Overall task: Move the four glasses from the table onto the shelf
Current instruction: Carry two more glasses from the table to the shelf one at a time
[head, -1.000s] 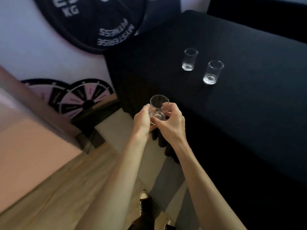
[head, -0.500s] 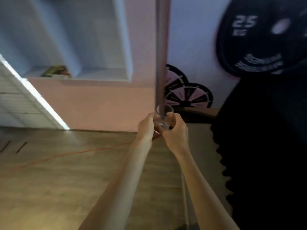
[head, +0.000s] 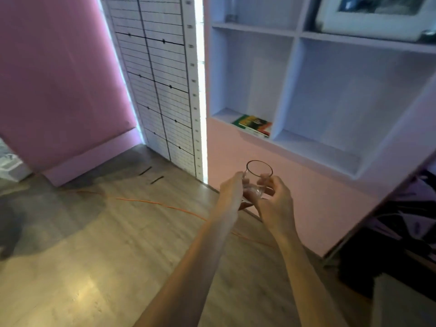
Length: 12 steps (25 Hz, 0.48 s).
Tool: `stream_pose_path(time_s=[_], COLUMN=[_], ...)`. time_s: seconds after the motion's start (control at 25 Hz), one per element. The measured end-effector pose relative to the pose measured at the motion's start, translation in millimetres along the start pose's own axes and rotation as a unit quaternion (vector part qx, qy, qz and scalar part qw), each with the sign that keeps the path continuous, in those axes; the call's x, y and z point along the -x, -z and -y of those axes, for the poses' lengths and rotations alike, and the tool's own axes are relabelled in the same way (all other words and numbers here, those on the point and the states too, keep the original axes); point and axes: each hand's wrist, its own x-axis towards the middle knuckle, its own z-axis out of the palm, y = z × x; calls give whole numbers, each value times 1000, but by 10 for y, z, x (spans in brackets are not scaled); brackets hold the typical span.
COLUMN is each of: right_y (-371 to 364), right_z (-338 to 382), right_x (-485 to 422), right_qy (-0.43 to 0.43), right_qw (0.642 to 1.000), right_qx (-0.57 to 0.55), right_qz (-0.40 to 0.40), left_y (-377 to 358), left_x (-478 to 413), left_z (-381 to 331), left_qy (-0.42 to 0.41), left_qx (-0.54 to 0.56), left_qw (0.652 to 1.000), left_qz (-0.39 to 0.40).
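Note:
A clear empty glass point(head: 258, 171) is held upright in front of me, its rim showing above my fingers. My left hand point(head: 232, 191) grips its left side and my right hand point(head: 274, 199) wraps its right side and base. Up and to the right is the white shelf point(head: 316, 151), built into a pink wall, with open compartments. The glass is below and to the left of the lower right compartment, well apart from it. The table and the other glasses are out of view.
A green book point(head: 253, 123) lies flat in the lower left compartment. A framed picture point(head: 377, 15) sits on the upper shelf. An orange cable point(head: 160, 204) runs across the wooden floor. Dark clutter point(head: 401, 232) fills the right edge.
The view has swung left from the black table to the shelf wall. Both hands still carry the same glass, which is now closer to the shelf.

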Motion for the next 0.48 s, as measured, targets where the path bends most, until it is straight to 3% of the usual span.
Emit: stream_pose_path(time_s=[0.2, 0.48], right_y=[-710, -1263], right_z=[159, 303], right_x=[-760, -2161], right_qy=[26, 44], right_qw=[999, 998], right_qx=[-10, -33], right_qz=[42, 42], left_y=[367, 255], left_x=[-646, -1748], left_z=[-555, -1452], left_qy=[-39, -92], left_qx=[-7, -20], left_qw=[998, 993], left_qz=[-45, -76])
